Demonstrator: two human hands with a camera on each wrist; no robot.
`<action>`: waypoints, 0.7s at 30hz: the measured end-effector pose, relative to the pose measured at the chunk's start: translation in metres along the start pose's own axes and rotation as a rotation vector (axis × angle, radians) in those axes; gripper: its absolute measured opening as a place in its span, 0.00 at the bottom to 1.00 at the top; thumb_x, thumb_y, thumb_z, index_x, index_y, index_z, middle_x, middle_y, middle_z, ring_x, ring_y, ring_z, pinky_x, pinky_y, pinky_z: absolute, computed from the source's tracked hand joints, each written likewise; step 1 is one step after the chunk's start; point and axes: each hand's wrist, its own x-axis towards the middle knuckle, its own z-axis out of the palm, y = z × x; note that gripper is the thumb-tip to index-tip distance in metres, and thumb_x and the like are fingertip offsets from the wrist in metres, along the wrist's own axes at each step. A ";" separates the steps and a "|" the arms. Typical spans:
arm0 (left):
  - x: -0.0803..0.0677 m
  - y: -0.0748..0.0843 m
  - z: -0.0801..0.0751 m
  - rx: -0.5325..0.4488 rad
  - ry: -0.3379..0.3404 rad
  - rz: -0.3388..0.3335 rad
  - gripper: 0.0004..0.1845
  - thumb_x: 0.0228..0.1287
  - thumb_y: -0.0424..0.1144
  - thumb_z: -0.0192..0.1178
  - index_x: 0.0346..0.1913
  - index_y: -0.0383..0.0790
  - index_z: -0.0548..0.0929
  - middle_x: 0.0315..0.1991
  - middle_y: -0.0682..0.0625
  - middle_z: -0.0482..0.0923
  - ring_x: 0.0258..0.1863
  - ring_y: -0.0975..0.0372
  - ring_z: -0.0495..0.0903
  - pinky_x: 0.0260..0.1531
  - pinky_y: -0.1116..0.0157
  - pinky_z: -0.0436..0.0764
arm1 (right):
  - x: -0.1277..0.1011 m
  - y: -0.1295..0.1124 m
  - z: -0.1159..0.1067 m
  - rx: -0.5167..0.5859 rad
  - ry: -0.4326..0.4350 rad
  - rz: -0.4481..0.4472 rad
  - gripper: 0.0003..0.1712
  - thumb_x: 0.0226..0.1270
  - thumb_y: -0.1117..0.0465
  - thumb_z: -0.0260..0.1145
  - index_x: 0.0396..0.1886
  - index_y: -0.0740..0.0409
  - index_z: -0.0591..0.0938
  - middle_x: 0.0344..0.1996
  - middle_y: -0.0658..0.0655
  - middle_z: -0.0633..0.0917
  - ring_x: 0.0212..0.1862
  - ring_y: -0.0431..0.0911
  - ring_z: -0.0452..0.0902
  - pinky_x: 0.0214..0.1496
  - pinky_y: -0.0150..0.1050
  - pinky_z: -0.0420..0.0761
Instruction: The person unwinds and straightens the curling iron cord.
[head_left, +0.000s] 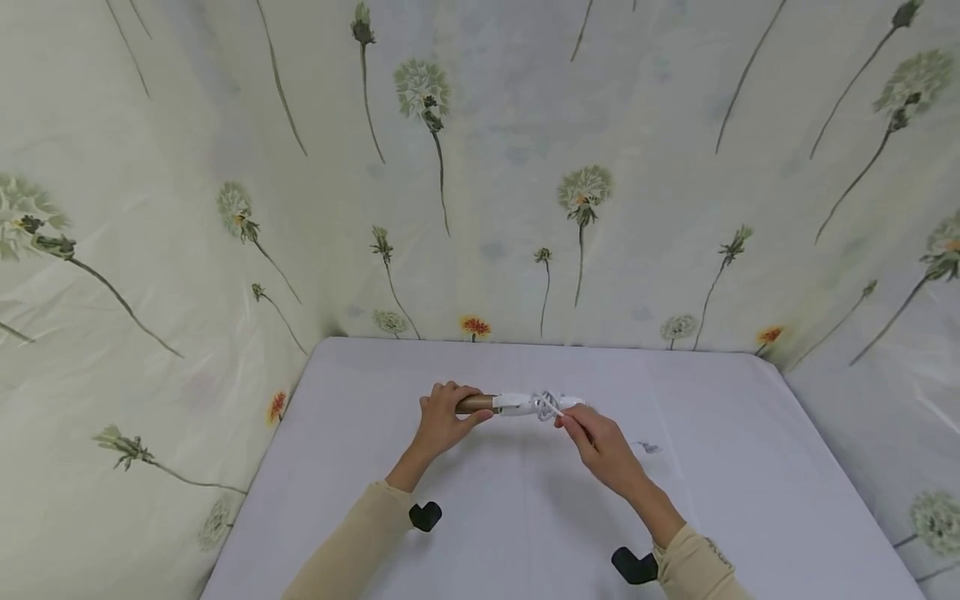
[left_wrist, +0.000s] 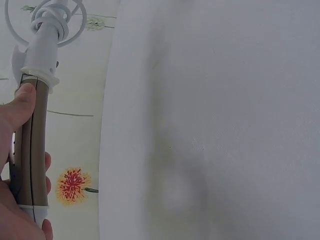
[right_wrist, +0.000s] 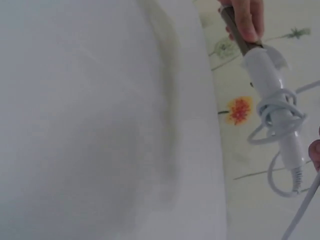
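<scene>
White table (head_left: 525, 517), cord-wrapped curling iron (head_left: 517, 404)

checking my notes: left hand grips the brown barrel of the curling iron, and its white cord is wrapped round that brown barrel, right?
Not quite. The left hand grips the brown barrel, but the cord is wrapped round the white handle of the curling iron; the right wrist view shows it.

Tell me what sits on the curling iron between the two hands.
In the head view, between the left hand and the right hand, the curling iron's white handle shows, with its white cord looped around it.
</scene>
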 end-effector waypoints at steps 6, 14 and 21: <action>-0.003 -0.001 0.000 -0.010 -0.005 0.008 0.22 0.49 0.56 0.69 0.47 0.52 0.84 0.36 0.52 0.79 0.35 0.60 0.68 0.34 0.61 0.56 | 0.012 0.010 -0.012 -0.030 0.011 -0.028 0.06 0.66 0.69 0.60 0.37 0.55 0.81 0.27 0.43 0.76 0.24 0.32 0.61 0.25 0.26 0.65; -0.005 -0.006 0.007 -0.012 -0.004 0.057 0.22 0.50 0.56 0.68 0.47 0.51 0.84 0.33 0.54 0.77 0.33 0.62 0.66 0.33 0.61 0.55 | 0.026 0.025 -0.022 -0.093 0.005 -0.014 0.07 0.66 0.69 0.60 0.38 0.54 0.81 0.31 0.50 0.82 0.28 0.33 0.67 0.30 0.27 0.70; -0.006 -0.006 0.003 -0.033 -0.068 0.050 0.21 0.52 0.59 0.66 0.47 0.54 0.83 0.35 0.54 0.77 0.34 0.63 0.66 0.35 0.62 0.54 | 0.032 0.033 -0.024 -0.153 -0.013 0.005 0.07 0.65 0.68 0.62 0.39 0.55 0.82 0.31 0.47 0.82 0.28 0.34 0.70 0.32 0.32 0.73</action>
